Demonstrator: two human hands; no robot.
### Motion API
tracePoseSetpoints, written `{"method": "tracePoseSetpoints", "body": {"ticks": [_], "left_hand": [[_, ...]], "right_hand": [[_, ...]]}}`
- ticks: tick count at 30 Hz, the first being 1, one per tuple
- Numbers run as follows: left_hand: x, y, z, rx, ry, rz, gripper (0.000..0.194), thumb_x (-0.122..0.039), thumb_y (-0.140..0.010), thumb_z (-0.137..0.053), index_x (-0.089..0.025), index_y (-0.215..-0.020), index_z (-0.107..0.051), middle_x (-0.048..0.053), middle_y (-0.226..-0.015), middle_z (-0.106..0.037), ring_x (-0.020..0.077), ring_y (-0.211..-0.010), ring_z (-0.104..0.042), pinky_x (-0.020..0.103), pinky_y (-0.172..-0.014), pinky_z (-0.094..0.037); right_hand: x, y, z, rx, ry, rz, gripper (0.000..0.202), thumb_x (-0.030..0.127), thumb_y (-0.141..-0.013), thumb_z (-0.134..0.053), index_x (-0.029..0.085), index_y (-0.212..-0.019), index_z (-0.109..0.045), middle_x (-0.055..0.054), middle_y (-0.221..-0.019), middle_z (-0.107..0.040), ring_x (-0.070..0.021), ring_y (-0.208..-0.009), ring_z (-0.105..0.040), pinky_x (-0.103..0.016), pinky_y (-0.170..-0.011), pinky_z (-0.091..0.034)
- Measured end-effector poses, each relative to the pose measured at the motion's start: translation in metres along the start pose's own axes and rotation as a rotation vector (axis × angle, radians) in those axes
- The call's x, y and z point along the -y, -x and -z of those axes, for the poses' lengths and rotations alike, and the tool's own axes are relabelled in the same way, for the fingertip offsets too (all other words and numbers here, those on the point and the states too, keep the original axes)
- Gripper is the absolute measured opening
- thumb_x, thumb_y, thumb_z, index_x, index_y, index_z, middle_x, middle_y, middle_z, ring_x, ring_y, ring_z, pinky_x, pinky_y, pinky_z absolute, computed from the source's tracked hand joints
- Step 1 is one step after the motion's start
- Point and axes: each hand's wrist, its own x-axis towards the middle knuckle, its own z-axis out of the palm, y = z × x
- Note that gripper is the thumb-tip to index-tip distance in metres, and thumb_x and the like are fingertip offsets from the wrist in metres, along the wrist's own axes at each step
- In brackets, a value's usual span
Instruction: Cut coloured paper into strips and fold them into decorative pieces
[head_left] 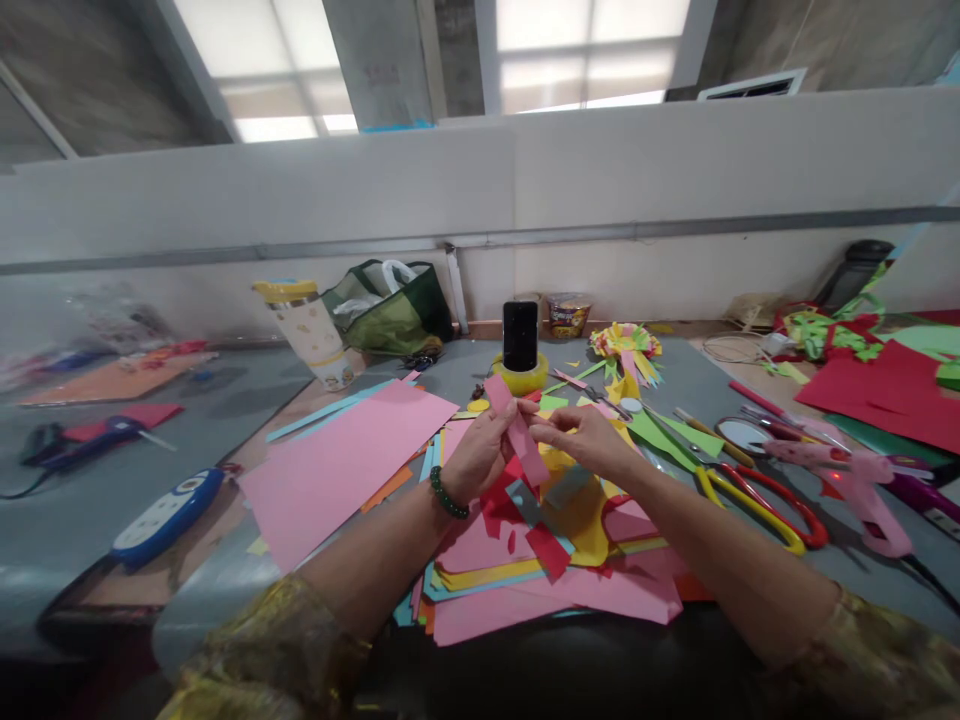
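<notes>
In the middle of the head view, my left hand (480, 447) grips a pink paper strip (527, 450) that stands at a tilt above the pile. A dark green bead bracelet (448, 496) circles that wrist. My right hand (589, 438) meets the strip's right side, its thumb and fingers drawn together; what lies between them is too small to make out. Below both hands is a heap of coloured paper, with yellow paper (585, 515), a red scrap (549, 552) and pink sheets (517, 605) showing.
A large pink sheet (352, 465) lies left of the hands. To the right are scissors (750, 500) and a pink glue gun (862, 495). A phone (520, 337) stands upright at a yellow tape roll (538, 378). Behind it are a paper flower (626, 345) and a tumbler (307, 335).
</notes>
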Motion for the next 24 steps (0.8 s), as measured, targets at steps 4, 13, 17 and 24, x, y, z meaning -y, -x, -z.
{"method": "tracePoseSetpoints", "body": {"ticks": [4, 13, 17, 24], "left_hand": [[0.0, 0.006, 0.002, 0.227, -0.212, 0.136, 0.036, -0.036, -0.085, -0.064, -0.011, -0.06, -0.068, 0.009, -0.057, -0.067, 0.0137, -0.052, -0.062, 0.021, -0.058, -0.05], [0.009, 0.004, 0.009, 0.33, -0.185, 0.278, 0.029, -0.039, -0.074, -0.076, -0.012, -0.081, -0.069, 0.009, -0.068, -0.072, 0.0179, -0.056, -0.068, 0.026, -0.059, -0.053], [0.008, 0.004, 0.008, 0.32, -0.243, 0.253, 0.034, -0.044, -0.072, -0.077, -0.011, -0.078, -0.069, 0.009, -0.069, -0.072, 0.0175, -0.057, -0.067, 0.026, -0.058, -0.052], [0.005, 0.009, 0.002, 0.294, -0.351, 0.221, 0.04, -0.052, -0.071, -0.075, -0.014, -0.077, -0.065, 0.002, -0.059, -0.066, 0.0139, -0.049, -0.063, 0.023, -0.052, -0.049]], "right_hand": [[0.006, 0.004, 0.005, -0.086, -0.091, 0.134, 0.043, 0.049, -0.059, -0.078, 0.02, -0.085, -0.059, -0.003, -0.085, -0.066, -0.0178, -0.078, -0.062, -0.032, -0.068, -0.05], [0.006, 0.006, 0.004, -0.138, -0.161, 0.211, 0.027, 0.038, -0.068, -0.069, 0.02, -0.085, -0.059, 0.002, -0.061, -0.065, -0.0139, -0.056, -0.06, -0.026, -0.053, -0.045], [0.005, 0.004, 0.007, -0.156, -0.164, 0.237, 0.025, 0.041, -0.069, -0.07, 0.02, -0.081, -0.062, 0.0, -0.065, -0.069, -0.0144, -0.058, -0.062, -0.027, -0.055, -0.048], [0.004, 0.002, 0.009, -0.167, -0.224, 0.272, 0.027, 0.045, -0.069, -0.073, 0.019, -0.072, -0.066, -0.001, -0.065, -0.069, -0.0143, -0.059, -0.063, -0.028, -0.059, -0.053]]}}
